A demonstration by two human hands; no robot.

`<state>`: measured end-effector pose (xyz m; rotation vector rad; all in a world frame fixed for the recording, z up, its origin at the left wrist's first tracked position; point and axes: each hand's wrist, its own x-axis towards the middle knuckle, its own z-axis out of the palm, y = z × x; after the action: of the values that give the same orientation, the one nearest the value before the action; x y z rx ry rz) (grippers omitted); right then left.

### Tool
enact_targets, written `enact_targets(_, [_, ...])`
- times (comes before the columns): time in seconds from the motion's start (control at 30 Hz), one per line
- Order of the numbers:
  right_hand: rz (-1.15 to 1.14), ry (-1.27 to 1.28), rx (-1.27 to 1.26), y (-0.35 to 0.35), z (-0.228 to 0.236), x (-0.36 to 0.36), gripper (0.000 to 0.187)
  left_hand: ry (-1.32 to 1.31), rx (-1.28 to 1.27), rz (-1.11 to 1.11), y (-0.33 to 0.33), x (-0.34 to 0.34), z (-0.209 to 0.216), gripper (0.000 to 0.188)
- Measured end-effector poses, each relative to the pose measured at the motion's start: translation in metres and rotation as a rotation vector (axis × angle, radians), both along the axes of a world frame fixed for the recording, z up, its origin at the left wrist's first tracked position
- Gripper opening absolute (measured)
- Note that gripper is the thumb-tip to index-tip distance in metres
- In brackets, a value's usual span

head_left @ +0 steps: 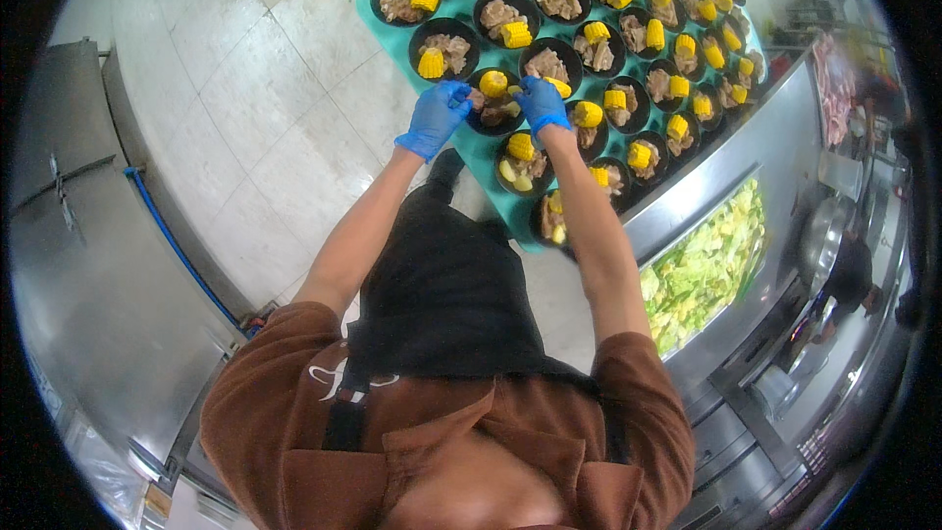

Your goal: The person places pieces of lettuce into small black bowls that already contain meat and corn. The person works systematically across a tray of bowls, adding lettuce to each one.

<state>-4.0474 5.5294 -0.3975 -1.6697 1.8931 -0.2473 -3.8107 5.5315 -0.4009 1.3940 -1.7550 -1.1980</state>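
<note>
Left hand (437, 122) and right hand (543, 106) are curled, grip indeterminable, flanking a black bowl (498, 131) containing corn cob (494, 83) and meat (499, 110); a steel container (683, 222) holds chopped leafy greens (706, 265).

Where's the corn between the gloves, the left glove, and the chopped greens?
Corn piece (494, 83), head view: its middle.
Left blue glove (438, 120), head view: back of the hand.
Chopped greens (705, 265), head view: middle of the pile.

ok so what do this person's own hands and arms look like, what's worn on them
The left hand and right hand each wear a blue glove ending around the wrist. Above the gloves, the forearms are bare up to loose, short brown sleeves.
</note>
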Motion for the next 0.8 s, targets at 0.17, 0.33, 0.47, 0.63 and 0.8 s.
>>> enact_targets(0.17, [0.014,0.082,-0.053,0.001,-0.004,0.006,0.021,0.020,-0.022,0.034,-0.003,0.005,0.006,0.027])
enact_targets(0.33, [0.029,0.065,-0.105,-0.002,-0.019,0.002,0.020,-0.005,-0.019,0.037,-0.003,0.008,0.004,0.027])
enact_targets(0.47, [0.010,0.003,-0.090,0.001,-0.013,0.001,0.020,-0.021,-0.015,0.051,0.002,0.010,0.003,0.027])
enact_targets(0.63, [-0.009,0.021,-0.152,0.007,-0.018,0.000,0.020,-0.056,-0.046,0.059,0.009,0.006,-0.003,0.027])
enact_targets(0.8, [0.018,0.029,-0.142,0.007,-0.023,-0.002,0.023,-0.063,-0.046,0.076,0.011,0.005,0.002,0.028])
